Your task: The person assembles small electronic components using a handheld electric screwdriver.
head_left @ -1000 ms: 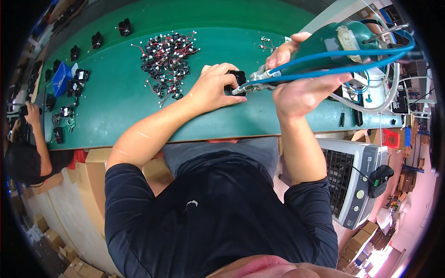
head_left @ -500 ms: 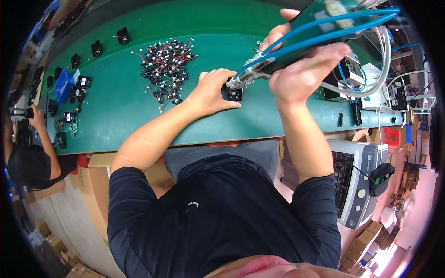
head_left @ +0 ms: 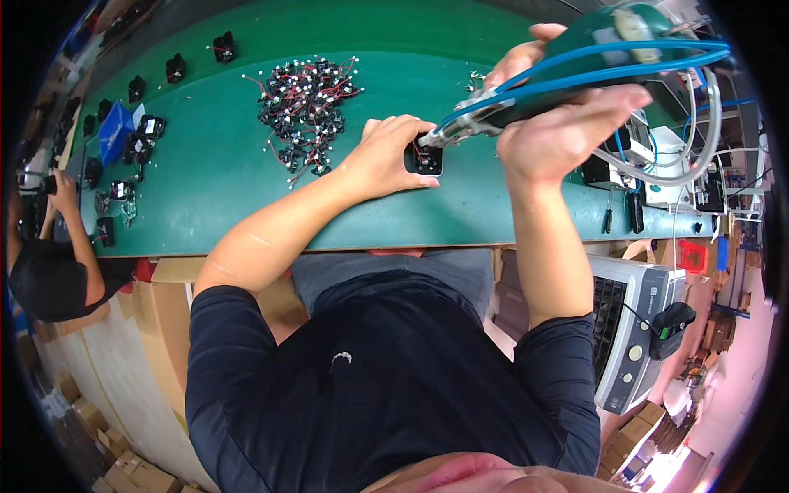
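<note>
Rear of the green tool [head_left: 582,65] has swung lower, head view. The right hand [head_left: 563,135] grips it; the left hand [head_left: 385,158] pinches the black box [head_left: 428,162], upper centre. Aiming the tip [head_left: 425,141] seems in hand; next calls for steadiness.

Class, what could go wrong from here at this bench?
The green tool has its tip close to the fingers of the left hand, so a slip might hurt them. The black part seems steadied only by that hand and could shift. Blue hoses beside the right hand might snag.
</note>
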Demonstrator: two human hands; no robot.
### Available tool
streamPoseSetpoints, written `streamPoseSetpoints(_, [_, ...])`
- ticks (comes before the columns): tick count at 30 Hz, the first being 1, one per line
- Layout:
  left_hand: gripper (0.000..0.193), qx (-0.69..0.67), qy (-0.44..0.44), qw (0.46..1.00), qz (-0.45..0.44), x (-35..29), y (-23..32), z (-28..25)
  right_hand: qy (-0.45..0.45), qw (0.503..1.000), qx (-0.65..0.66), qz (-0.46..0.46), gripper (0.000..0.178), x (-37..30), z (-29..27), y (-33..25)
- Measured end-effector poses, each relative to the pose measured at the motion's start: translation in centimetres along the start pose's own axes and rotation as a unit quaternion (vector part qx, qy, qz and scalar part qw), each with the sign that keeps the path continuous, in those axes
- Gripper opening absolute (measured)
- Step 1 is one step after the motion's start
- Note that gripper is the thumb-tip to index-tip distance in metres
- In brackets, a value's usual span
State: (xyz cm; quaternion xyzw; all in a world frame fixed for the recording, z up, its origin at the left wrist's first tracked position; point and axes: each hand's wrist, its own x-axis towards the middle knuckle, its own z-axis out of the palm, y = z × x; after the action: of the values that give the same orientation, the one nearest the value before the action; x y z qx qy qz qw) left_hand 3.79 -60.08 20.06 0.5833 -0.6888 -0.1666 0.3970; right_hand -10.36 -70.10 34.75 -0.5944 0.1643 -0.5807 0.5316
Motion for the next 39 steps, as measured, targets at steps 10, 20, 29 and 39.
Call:
streamPoseSetpoints(10, [0.079,0.017,-0.019,1.000,-0.015,-0.1,-0.3,-0.1,0.025,0.994,0.066,-0.083,0.087,1.5,2.7,-2.9])
streamPoseSetpoints(20, [0.075,0.010,0.008,1.000,0.014,0.0,-0.4,0.3,-0.024,1.000,-0.002,-0.007,0.112,-1.2,0.5,1.8])
streamPoseSetpoints(29, [0.081,0.023,0.013,1.000,0.008,-0.3,-0.6,0.4,-0.074,0.992,0.104,0.005,0.114,1.0,-1.0,0.4])
streamPoseSetpoints(39, [0.082,0.017,-0.009,1.000,-0.009,-0.4,-0.6,-0.1,-0.012,0.990,0.119,-0.079,0.084,2.4,2.1,-3.0])
